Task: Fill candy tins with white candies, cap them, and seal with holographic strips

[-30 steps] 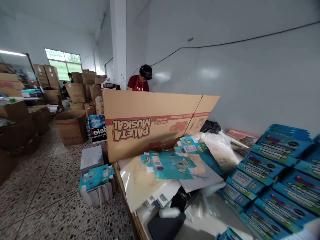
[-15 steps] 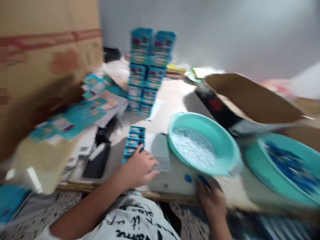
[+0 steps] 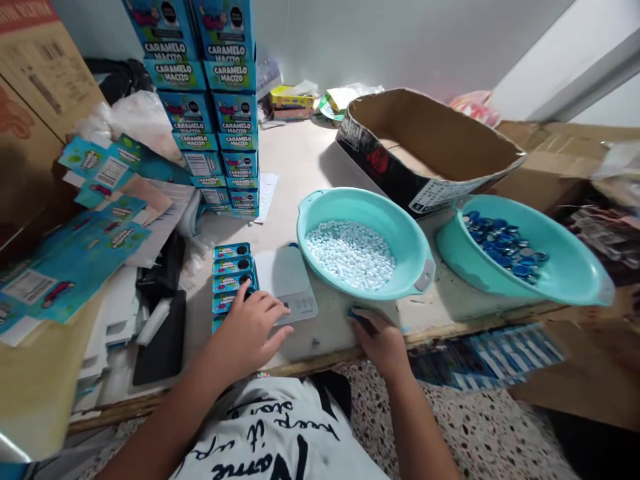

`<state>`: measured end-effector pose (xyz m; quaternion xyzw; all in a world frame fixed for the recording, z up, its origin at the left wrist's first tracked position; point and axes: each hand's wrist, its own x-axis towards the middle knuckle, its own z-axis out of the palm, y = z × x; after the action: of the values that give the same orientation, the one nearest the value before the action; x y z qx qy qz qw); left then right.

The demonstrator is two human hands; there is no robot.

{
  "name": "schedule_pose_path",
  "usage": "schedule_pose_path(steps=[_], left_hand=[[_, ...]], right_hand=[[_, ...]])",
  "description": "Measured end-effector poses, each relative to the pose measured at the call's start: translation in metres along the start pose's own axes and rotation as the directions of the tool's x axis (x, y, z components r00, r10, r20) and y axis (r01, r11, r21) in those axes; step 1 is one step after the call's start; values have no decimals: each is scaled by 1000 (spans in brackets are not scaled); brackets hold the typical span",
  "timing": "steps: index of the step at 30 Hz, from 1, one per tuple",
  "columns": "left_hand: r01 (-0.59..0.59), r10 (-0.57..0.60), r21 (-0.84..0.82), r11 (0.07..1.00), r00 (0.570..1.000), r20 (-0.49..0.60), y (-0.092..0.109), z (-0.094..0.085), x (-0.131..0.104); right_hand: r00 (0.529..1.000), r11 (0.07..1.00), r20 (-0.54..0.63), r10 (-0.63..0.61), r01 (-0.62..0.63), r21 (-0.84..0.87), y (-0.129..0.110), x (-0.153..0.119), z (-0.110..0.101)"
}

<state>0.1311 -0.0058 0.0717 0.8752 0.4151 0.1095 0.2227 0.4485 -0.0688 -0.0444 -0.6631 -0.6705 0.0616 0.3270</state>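
Note:
My left hand [image 3: 253, 327] is open with its fingers spread. It rests over a row of small blue printed boxes [image 3: 231, 267], the index fingertip touching one of them, beside a flat grey-white digital scale [image 3: 283, 277]. My right hand [image 3: 384, 343] bends its fingers around a small blue disc [image 3: 356, 311] on the table, partly hidden by the fingers. Just beyond that hand stands a turquoise basin [image 3: 400, 220] holding many small white pellets [image 3: 350, 253]. Another turquoise basin [image 3: 575, 267] to the right contains shiny blue round pieces [image 3: 505, 247].
Tall stacks of blue candy boxes [image 3: 235, 113] rise at the back left. Flattened blue cartons [image 3: 75, 260] and a black device [image 3: 163, 347] lie on the left. An open cardboard box [image 3: 430, 140] sits behind the basins. The table's edge [image 3: 320, 363] runs before me.
The view has shifted, so the basins appear further left and sharper. My right hand's fingers are now at a blue disc; earlier, blue discs lay near it. My left hand stays at the boxes.

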Motion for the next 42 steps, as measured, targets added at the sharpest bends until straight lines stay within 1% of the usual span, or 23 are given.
schedule_pose_path(steps=[4, 6, 7, 9, 11, 13, 16, 17, 18, 19, 21, 23, 24, 26, 28, 29, 31, 32, 34, 36, 38, 40, 42], left_hand=[[-6, 6, -31, 1000, 1000, -5, 0, -1, 0], [-4, 4, -38, 999, 1000, -13, 0, -1, 0], [-2, 1, -44, 999, 1000, -18, 0, -1, 0], [-4, 2, -67, 998, 1000, -29, 1, -2, -1], [-20, 15, -119, 993, 999, -47, 2, -3, -1], [-50, 36, -197, 979, 996, -76, 2, -4, -2], [-133, 88, -330, 934, 985, -148, -3, -3, -3], [-152, 90, -380, 912, 980, -177, -5, -2, -4], [-154, 66, -438, 886, 975, -210, -7, -1, -5], [-143, 15, -508, 849, 969, -247, -8, 1, -5], [-119, -119, -672, 731, 947, -298, -11, 6, -6], [-111, -232, -803, 586, 926, -297, -13, 9, -3], [-112, -270, -846, 521, 919, -288, -15, 9, -1], [-113, -329, -894, 434, 904, -274, -18, 3, 6], [-126, -360, -910, 394, 890, -279, -26, -9, 15], [-135, -361, -911, 390, 887, -286, -32, -18, 21], [-149, -361, -897, 416, 878, -313, -47, -33, 34], [-149, -376, -885, 441, 865, -333, -56, -39, 40], [-129, -441, -853, 506, 811, -385, -75, -44, 52], [-101, -509, -824, 557, 743, -435, -91, -40, 60], [-68, -555, -806, 588, 692, -462, -103, -33, 66], [-15, -576, -785, 620, 670, -468, -110, -28, 70], [56, -576, -748, 661, 677, -458, -112, -26, 73]], right_hand=[[1000, 1000, 22, -14, 14, -4, 5, 4, -1], [999, 999, 17, -41, 41, 12, 1, 5, -5], [998, 998, -1, -66, 66, 24, -5, 5, -7], [989, 989, -72, -131, 136, 61, -25, 5, -8], [963, 965, -173, -206, 230, 129, -55, 8, -7], [924, 910, -257, -284, 344, 231, -90, 14, -2], [873, 808, -365, -323, 455, 375, -136, 32, 7], [862, 775, -390, -323, 477, 415, -148, 41, 10], [855, 742, -406, -323, 495, 452, -157, 49, 12], [848, 711, -413, -332, 513, 482, -163, 57, 14], [828, 660, -403, -390, 557, 505, -169, 71, 15], [795, 623, -380, -472, 606, 494, -170, 81, 15], [781, 608, -372, -502, 625, 490, -170, 85, 15], [765, 575, -361, -533, 641, 509, -171, 95, 16], [755, 530, -357, -550, 646, 550, -175, 111, 19], [747, 507, -360, -559, 651, 566, -178, 122, 22], [736, 476, -365, -571, 658, 583, -184, 147, 32], [735, 468, -365, -571, 657, 591, -186, 159, 38], [752, 459, -348, -560, 631, 626, -188, 180, 52], [791, 461, -329, -515, 580, 672, -186, 192, 67], [839, 484, -301, -454, 515, 707, -178, 195, 80], [883, 533, -242, -402, 441, 722, -168, 191, 89], [916, 609, -169, -363, 371, 701, -157, 185, 95]])
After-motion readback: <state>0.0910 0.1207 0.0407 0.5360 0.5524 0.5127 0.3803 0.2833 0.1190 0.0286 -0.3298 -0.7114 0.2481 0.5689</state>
